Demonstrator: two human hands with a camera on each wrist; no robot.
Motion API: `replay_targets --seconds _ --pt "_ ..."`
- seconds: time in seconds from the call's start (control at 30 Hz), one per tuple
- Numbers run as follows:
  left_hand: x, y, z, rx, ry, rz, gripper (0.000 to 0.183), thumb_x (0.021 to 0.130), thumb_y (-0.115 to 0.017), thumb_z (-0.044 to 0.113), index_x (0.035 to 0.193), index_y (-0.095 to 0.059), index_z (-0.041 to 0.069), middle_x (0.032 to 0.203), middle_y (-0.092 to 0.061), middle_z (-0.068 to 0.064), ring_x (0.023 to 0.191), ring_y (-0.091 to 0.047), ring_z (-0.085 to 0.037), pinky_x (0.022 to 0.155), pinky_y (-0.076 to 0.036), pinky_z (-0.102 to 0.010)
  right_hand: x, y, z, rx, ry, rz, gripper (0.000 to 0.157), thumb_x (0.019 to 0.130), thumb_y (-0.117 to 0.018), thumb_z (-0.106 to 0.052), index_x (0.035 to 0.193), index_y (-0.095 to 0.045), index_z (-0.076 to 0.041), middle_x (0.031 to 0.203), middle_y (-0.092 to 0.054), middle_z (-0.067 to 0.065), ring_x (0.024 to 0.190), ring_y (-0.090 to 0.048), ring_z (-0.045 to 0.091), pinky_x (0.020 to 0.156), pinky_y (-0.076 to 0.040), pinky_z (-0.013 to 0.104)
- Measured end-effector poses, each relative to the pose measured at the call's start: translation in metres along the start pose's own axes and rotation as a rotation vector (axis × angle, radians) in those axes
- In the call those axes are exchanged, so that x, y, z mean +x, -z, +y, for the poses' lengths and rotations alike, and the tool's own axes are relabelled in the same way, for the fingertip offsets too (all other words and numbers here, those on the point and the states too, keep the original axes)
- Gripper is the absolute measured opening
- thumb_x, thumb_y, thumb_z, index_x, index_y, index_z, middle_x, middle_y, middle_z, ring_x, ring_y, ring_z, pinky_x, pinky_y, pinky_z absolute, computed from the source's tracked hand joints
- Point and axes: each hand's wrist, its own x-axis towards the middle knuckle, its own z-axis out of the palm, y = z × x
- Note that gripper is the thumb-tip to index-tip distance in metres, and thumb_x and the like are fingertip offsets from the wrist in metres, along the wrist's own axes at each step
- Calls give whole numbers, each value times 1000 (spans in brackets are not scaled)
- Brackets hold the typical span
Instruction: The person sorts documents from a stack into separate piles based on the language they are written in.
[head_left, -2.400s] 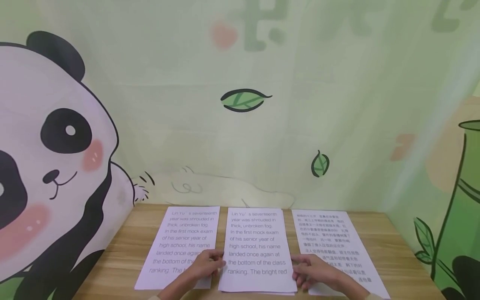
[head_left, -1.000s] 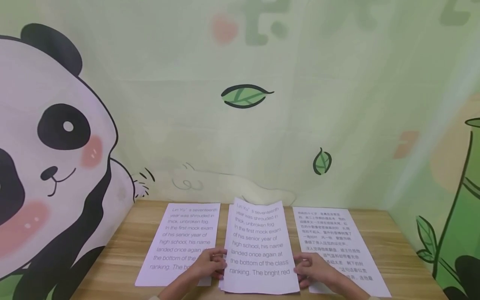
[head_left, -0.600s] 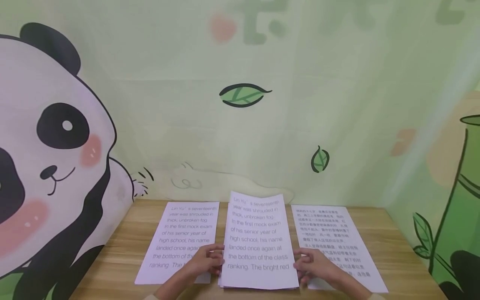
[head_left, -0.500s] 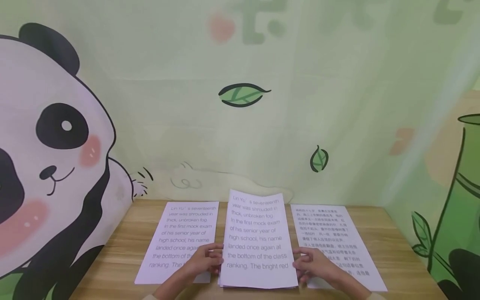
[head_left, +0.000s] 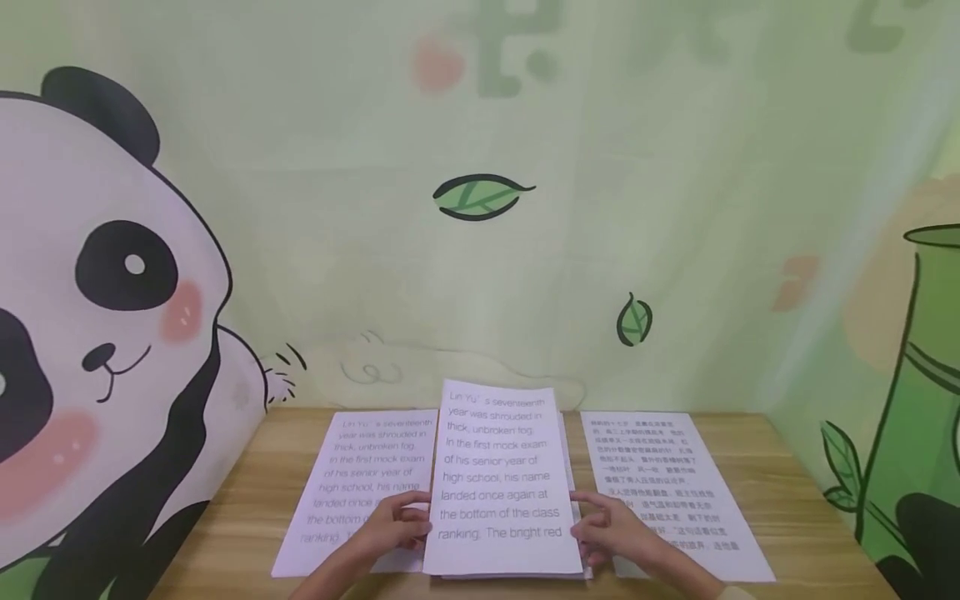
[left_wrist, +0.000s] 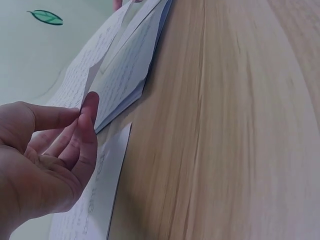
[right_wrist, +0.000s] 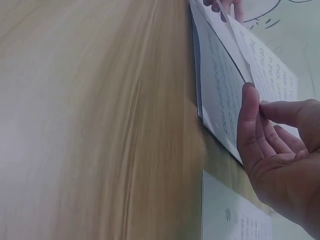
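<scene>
A printed sheet of paper (head_left: pixel 498 475) with English text hangs above the middle stack of paper (left_wrist: pixel 125 75), held between both hands. My left hand (head_left: pixel 397 529) pinches the sheet's left edge between thumb and fingers; in the left wrist view a gap shows between sheet and stack. On the opposite edge, my right hand (head_left: pixel 615 529) pinches it the same way, seen close in the right wrist view. The sheet's far end stands higher than the stack, whose right side (head_left: pixel 567 442) peeks out beneath. Most of the stack is hidden in the head view.
To the left lies a paper (head_left: pixel 360 467) with English text, partly covered by the left hand. A page in Chinese characters (head_left: pixel 667 475) lies at the right, under the right forearm. All rest on a wooden table (head_left: pixel 795 533) against a panda-printed backdrop (head_left: pixel 360 233).
The top sheet lay flat on the middle stack earlier; both hands have lifted it off. Since half a second ago, sheet and hands have shifted slightly left, uncovering the stack's right edge.
</scene>
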Motion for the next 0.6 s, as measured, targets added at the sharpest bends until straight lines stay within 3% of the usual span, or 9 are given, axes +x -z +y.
replay_targets --seconds 0.2,0.33,0.6 --pt "-8 15 -4 17 1 19 58 92 -68 9 145 -48 -6 102 -73 -4 86 -71 -15 75 -59 -31 8 -12 -2 24 41 -35 73 94 -66 -7 153 -27 11 91 -77 10 75 -70 14 66 -61 29" --pt "-15 27 -6 24 -15 6 60 92 -69 9 145 -47 -8 105 -73 -6 87 -70 -15 76 -59 -31 13 -22 -3 51 42 -70 72 95 -65 -7 153 -26 10 88 -75 5 75 -70 13 66 -61 27" --pt "-27 56 -17 52 17 -2 60 93 -68 10 145 -45 -9 110 -73 -7 91 -68 -16 78 -58 -31 27 -49 -5 95 76 -119 70 94 -66 -4 152 -29 12 83 -74 3 71 -70 11 62 -60 25"
